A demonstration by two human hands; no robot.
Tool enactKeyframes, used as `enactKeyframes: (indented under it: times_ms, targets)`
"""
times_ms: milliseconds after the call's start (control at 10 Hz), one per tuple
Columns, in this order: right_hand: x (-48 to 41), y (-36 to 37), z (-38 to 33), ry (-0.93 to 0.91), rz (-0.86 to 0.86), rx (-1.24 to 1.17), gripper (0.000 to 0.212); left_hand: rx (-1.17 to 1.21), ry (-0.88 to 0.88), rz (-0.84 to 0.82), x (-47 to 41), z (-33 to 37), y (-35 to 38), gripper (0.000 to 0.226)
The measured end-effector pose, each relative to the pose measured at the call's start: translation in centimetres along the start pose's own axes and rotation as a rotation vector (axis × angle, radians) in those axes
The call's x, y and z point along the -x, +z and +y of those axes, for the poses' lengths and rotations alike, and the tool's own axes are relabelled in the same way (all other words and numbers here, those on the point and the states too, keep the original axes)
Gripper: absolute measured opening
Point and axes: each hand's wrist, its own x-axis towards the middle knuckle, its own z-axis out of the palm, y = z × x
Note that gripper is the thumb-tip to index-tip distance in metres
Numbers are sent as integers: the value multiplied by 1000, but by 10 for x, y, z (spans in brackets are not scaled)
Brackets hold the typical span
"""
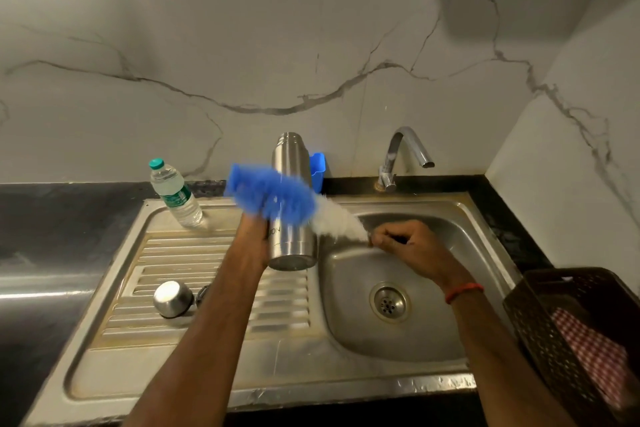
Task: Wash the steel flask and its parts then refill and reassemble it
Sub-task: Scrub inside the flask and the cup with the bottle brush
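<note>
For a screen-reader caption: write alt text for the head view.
Left hand holds a steel flask upright over a sink while the right hand scrubs it with a blue-and-white bottle brush; its cap lies on the drainboard.

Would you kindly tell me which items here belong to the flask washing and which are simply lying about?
Job in hand:
steel flask in left hand
bottle brush in right hand
steel cap
tap
sink

Lying about:
blue holder
brown basket
checked cloth
</note>
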Motion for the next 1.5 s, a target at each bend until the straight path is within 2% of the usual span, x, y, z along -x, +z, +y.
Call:
enactKeyframes:
  times_ms: [100, 200, 300, 400, 500, 600, 700, 800, 1000, 1100, 1200, 1300, 1400, 1500]
  targets:
    - [-18, 5, -12, -9, 222, 93, 11, 181, -29, -173, 56, 38, 47, 46]
    - [-24, 7, -17, 12, 317, 99, 11, 260, -54, -229, 59, 36, 52, 64]
    - [-10, 2, -9, -19, 186, 98, 13, 314, -75, -232, 39, 22, 49, 74]
    - [9, -7, 4, -15, -12, 70, 16, 536, 227, -484, 16, 19, 33, 73]
    - [22, -22, 17, 24, -108, 34, 20, 990, 237, -1142, -38, -16, 11, 44]
    - [10, -24, 18, 33, -3, 48, 13, 665, 120, -705, 9, -8, 35, 53]
    - [-22, -16, 7, 27, 250, 87, 11, 240, -105, -128, 40, 13, 63, 52]
    - [-34, -11, 7, 22, 286, 112, 12, 202, -81, -85, 37, 16, 68, 57]
    - [2, -12, 27, -40, -104, -46, 15, 221, -88, 32, 37, 18, 61, 45]
    - [5, -17, 34, -26, -76, -46, 14, 114, -108, 22, 35, 16, 58, 42]
    - [-10, -18, 31, -37, 100, -27, 14, 140, -115, -9, 42, 16, 67, 40]
    - [-35, -14, 16, -62, 266, 60, 11, 154, -89, -148, 53, 20, 81, 68]
    - [-35, -12, 17, -36, 239, 43, 14, 226, -59, -174, 53, 16, 83, 71]
    - [-4, -10, 28, -73, 10, -95, 15, 351, 257, -263, 43, 20, 72, 70]
